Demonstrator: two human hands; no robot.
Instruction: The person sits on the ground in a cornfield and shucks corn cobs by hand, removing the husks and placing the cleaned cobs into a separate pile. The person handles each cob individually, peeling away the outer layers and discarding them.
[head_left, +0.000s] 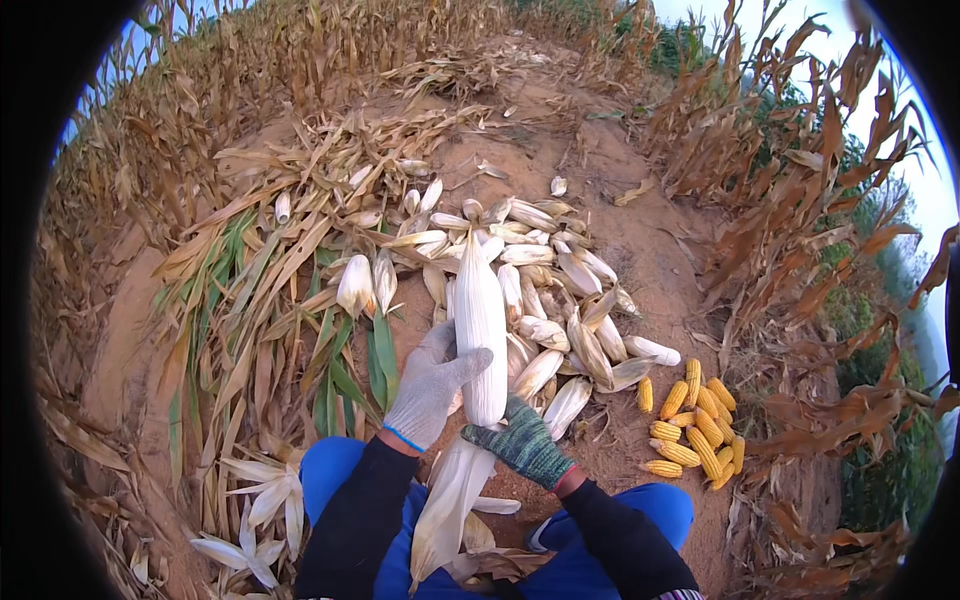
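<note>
My left hand (435, 386), in a pale grey knit glove with a blue cuff edge, holds a large corn ear (481, 330) wrapped in white husk. Its thumb lies across the lower half of the ear, which points away from me. At the near end, my right hand (521, 446), in a dark green mottled glove, is closed on a loose husk leaf (454, 502) that hangs down between my knees. Whether the leaf is still joined to the ear is hidden by the fingers. Beyond my hands lies a heap of unpeeled corn ears (544, 300) in dry husks.
Bare yellow corn cobs (701, 427) lie in a pile on the soil at right. Cut stalks and leaves (262, 277) spread across the left. Peeled husks (270, 491) lie by my left knee. Standing dry corn plants (810, 202) border the ground (630, 180).
</note>
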